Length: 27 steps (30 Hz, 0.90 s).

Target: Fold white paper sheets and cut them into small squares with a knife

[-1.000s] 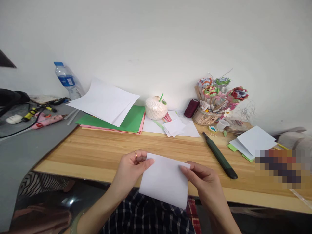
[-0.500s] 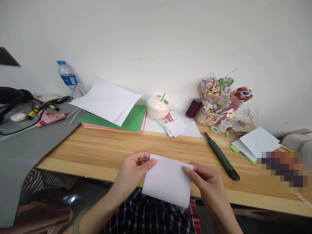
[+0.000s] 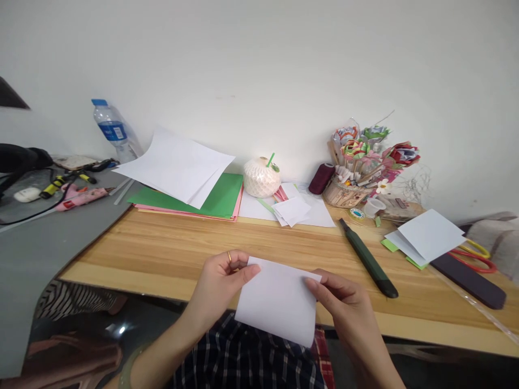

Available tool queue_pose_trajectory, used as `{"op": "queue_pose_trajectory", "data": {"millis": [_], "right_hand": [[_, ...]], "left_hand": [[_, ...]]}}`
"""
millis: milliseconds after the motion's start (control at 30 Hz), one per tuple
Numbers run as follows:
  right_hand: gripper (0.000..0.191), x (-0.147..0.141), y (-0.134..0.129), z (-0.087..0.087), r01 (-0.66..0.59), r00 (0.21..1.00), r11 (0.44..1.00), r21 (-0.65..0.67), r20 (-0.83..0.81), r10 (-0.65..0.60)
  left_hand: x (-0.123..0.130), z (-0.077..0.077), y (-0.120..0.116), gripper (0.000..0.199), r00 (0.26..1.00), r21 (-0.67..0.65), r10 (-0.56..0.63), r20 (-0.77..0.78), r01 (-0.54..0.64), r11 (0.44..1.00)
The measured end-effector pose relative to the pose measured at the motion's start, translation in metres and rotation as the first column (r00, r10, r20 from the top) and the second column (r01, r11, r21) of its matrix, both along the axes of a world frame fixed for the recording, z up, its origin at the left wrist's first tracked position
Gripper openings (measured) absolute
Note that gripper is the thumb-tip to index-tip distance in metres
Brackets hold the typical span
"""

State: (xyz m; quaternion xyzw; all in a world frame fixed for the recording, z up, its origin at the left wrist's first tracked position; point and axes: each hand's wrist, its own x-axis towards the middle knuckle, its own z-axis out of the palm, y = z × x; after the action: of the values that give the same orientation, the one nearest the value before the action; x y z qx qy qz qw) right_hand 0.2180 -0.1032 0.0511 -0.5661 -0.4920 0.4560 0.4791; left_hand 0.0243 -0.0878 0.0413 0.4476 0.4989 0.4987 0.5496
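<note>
A small white sheet of paper is held up over the front edge of the wooden table. My left hand, with a ring on one finger, pinches its upper left corner between thumb and fingers. At the upper right corner, my right hand grips the sheet the same way, thumb in front. The lower edge of the paper hangs over my checked clothing. To the right of my right hand lies a dark green cutter.
Large white sheets rest on green paper at the back left. Behind the hands are a white round ornament and small paper pieces. Paper flowers, white cards and a dark case are on the right.
The view has shifted very slightly. Both hands keep the same grip on the paper. The dark case and red and yellow handles at right, blurred out before, now show.
</note>
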Motion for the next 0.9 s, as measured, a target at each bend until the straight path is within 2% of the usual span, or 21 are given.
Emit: {"op": "queue_pose_trajectory", "data": {"millis": [333,467,567,633,733,800,900], "right_hand": [[0.029,0.002,0.000,-0.003,-0.015,1.000,1.000,0.009,-0.023,0.016],[0.028,0.010,0.005,-0.006,-0.116,0.990,0.990,0.085,0.089,0.108],[0.021,0.018,0.014,-0.004,-0.236,0.951,0.944,0.231,0.254,0.175],[0.012,0.024,0.020,-0.003,-0.351,0.892,0.845,0.404,0.418,0.171],[0.020,0.036,0.030,-0.003,-0.542,0.740,0.603,0.585,0.673,0.012],[0.027,0.045,0.035,-0.005,-0.659,0.603,0.473,0.585,0.787,-0.132],[0.030,0.055,0.041,-0.009,-0.813,0.383,0.343,0.470,0.876,-0.292]], "left_hand": [[0.000,-0.003,0.001,0.021,0.999,0.000,0.019,-0.029,-0.019,1.000],[-0.002,-0.002,0.001,0.018,0.999,0.055,0.003,-0.044,-0.001,0.999],[-0.006,0.001,0.008,0.011,0.995,0.190,-0.053,-0.080,0.067,0.979],[-0.011,0.003,0.017,0.007,0.984,0.340,-0.078,-0.157,0.128,0.932],[-0.021,0.004,0.034,0.009,0.939,0.497,-0.113,-0.326,0.272,0.824],[-0.026,0.003,0.045,0.013,0.885,0.521,-0.155,-0.439,0.391,0.759],[-0.031,-0.003,0.055,0.017,0.746,0.511,-0.171,-0.643,0.585,0.630]]}}
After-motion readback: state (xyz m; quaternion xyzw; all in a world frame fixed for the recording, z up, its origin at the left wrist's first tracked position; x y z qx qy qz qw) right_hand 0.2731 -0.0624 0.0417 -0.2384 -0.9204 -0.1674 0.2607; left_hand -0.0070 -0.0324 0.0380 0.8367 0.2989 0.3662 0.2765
